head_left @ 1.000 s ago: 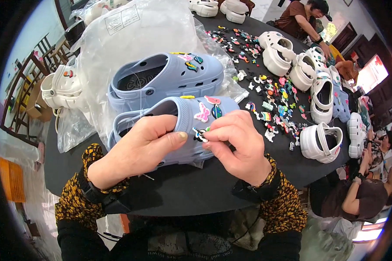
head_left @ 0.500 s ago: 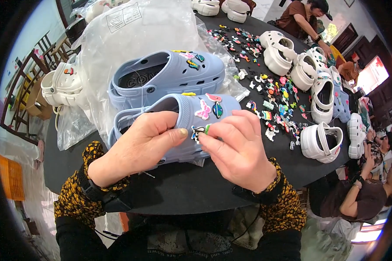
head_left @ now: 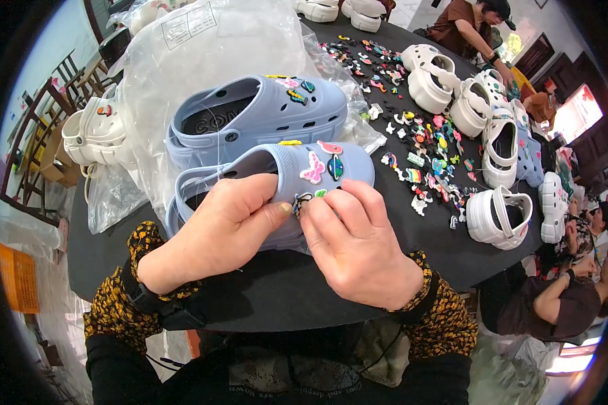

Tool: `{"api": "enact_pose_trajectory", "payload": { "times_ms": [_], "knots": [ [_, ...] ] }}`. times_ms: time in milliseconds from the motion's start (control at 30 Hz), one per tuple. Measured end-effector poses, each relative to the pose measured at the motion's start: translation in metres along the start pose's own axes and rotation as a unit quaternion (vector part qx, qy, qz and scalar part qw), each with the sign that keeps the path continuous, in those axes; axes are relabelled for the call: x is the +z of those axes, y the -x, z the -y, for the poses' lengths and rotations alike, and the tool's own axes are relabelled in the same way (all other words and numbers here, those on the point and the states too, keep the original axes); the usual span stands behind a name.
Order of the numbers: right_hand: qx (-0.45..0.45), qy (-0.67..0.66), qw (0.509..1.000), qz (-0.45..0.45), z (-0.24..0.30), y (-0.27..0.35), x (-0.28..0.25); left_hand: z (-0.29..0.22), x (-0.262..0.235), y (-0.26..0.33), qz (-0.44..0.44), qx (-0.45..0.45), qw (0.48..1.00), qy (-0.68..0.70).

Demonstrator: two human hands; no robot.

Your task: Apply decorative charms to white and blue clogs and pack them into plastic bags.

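A light blue clog (head_left: 358, 162) lies on the table with its toe to the right. My left hand (head_left: 213, 223) grips its near side, thumb pointing at a small black-and-white shoe charm (head_left: 300, 202). That charm is pinched by the fingers of my right hand (head_left: 358, 246), against the side of the clog; the fingertips partly cover it. On the clog's upper sit a pink butterfly charm (head_left: 313, 168), a green-and-blue planet charm (head_left: 335, 167) and other charms. Just behind lies a matching blue clog (head_left: 324, 104), also with charms on its upper.
Loose colourful charms (head_left: 432, 152) spread over the black table (head_left: 263, 290) to the right. Several white clogs (head_left: 496, 219) stand along its right side. A clear plastic bag (head_left: 250, 47) lies behind the blue clogs, beside a white clog (head_left: 98, 135). Other people (head_left: 567, 290) sit at the right.
My right hand has shifted slightly left and closer to the clog's side, with its fingers covering more of the black-and-white charm. My left hand stays almost where it was.
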State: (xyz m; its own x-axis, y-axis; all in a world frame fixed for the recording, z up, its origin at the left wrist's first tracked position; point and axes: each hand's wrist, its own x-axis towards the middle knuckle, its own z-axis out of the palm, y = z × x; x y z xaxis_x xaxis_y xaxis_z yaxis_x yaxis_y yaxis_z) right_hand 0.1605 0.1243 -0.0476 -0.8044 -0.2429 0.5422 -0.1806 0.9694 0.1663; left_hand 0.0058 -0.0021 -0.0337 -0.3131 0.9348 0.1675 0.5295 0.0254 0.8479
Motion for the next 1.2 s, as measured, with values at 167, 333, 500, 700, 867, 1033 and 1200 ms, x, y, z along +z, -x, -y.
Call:
{"api": "enact_pose_trajectory", "payload": {
  "times_ms": [167,333,500,700,867,1033,1200],
  "knots": [
    [-0.01,-0.005,1.0,0.005,0.001,-0.002,0.001,-0.003,0.0,0.003,0.015,-0.001,1.0,-0.024],
    [-0.013,-0.01,1.0,-0.006,0.0,-0.002,0.002,-0.002,0.0,0.001,0.004,0.02,0.999,-0.029],
    [0.038,-0.143,0.986,-0.072,-0.023,0.004,0.001,-0.003,-0.001,0.003,0.01,-0.043,0.999,0.015],
    [0.199,-0.222,0.936,-0.188,-0.062,0.019,0.007,-0.003,-0.002,0.003,0.043,-0.048,0.998,0.015],
    [0.277,-0.283,0.893,-0.215,-0.068,0.025,0.019,-0.002,0.0,0.003,0.016,-0.015,1.0,0.007],
    [0.287,-0.277,0.892,-0.213,-0.073,0.028,0.028,-0.002,0.002,0.004,0.005,-0.008,1.0,0.021],
    [0.304,-0.277,0.884,-0.22,-0.077,0.028,0.035,-0.005,0.001,0.005,0.017,-0.021,1.0,-0.01]
  ]
}}
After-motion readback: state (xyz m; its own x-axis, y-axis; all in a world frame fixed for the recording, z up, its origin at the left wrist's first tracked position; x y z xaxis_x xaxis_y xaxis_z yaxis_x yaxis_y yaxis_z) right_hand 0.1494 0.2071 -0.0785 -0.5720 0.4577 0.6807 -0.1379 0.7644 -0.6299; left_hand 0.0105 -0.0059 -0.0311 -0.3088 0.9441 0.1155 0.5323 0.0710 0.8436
